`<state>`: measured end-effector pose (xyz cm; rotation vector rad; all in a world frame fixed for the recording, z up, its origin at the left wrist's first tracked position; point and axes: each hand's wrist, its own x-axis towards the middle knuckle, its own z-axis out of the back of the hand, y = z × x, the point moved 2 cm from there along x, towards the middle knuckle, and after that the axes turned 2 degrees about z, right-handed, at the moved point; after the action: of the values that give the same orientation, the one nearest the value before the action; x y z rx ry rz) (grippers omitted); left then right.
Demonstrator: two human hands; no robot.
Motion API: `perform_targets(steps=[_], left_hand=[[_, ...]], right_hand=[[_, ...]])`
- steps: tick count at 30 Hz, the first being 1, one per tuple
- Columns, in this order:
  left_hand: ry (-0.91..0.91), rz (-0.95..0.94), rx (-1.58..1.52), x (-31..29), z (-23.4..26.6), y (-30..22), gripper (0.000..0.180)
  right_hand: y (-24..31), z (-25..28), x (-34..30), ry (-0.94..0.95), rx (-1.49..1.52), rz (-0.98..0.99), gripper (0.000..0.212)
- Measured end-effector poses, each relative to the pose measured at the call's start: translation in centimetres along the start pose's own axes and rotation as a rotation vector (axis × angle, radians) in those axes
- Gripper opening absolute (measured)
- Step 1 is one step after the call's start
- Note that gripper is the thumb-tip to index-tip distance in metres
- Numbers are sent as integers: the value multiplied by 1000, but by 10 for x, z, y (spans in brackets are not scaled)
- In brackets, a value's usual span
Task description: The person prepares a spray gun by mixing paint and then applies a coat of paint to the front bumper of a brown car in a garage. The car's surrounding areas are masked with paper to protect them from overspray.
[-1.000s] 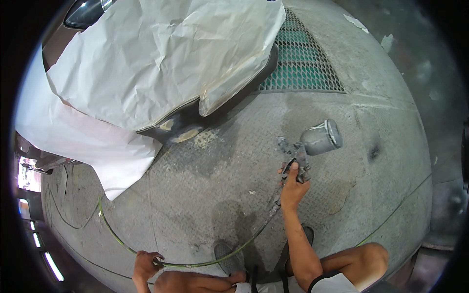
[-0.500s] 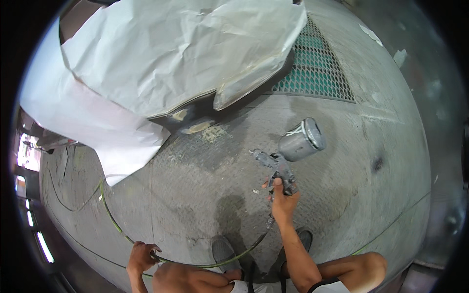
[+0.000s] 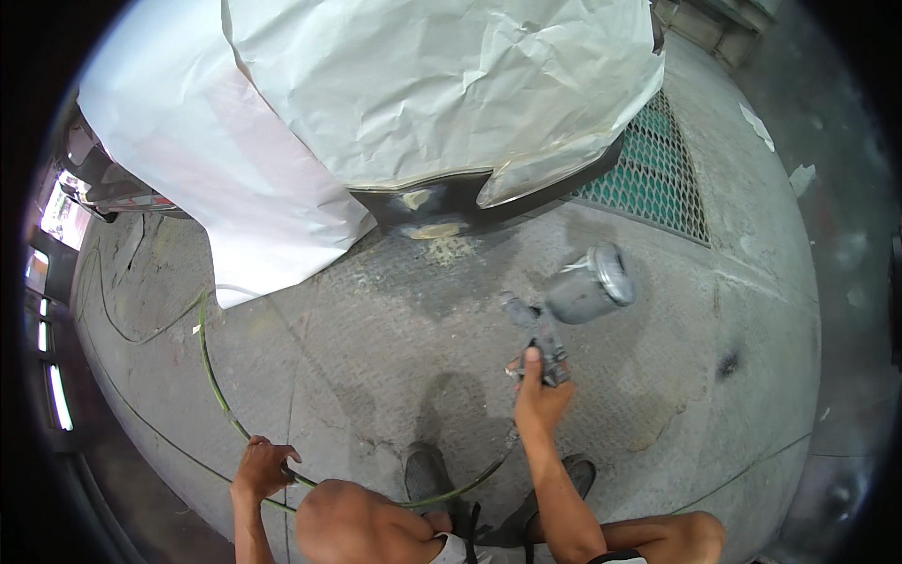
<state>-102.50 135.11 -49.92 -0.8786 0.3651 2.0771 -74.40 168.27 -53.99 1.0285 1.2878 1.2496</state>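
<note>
My right hand (image 3: 544,390) is closed round the handle of a grey spray gun (image 3: 537,331), its nozzle pointing up and left. On top of the gun a metal paint cup (image 3: 590,284) leans to the right. A green air hose (image 3: 214,381) loops over the floor, and my left hand (image 3: 265,467) grips it beside my left knee. Ahead of the gun is a dark car bumper (image 3: 451,200) with pale sanded filler patches (image 3: 435,230) at its lower edge. White masking paper (image 3: 423,85) covers the bodywork above it.
A floor grate (image 3: 658,164) with green beneath lies at the far right of the bumper. Another vehicle (image 3: 117,183) shows at the left. The hose trails across the concrete floor (image 3: 348,329). My shoes (image 3: 427,475) are below the gun.
The view has shifted, so the papered car sits farther right in the picture. My right hand still holds the spray gun, now slightly blurred. My left hand keeps hold of the hose.
</note>
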Motion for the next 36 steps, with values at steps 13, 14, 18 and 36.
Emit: perform_targets(steps=[13,14,18,36], left_hand=[[-95,52,-5,-11,-11,15,34],[-104,58,-45,-11,-8,15,35],[-106,60,-5,-10,-2,20,39],[-109,112,30,-22,-22,47,33]], right_hand=[[-17,-3,-2,-206,68,86,35],[-19,-2,-2,-227,70,74,35],[-21,-12,-12,-190,5,2,35],[-34,-70,-49,83,-86,167,30]])
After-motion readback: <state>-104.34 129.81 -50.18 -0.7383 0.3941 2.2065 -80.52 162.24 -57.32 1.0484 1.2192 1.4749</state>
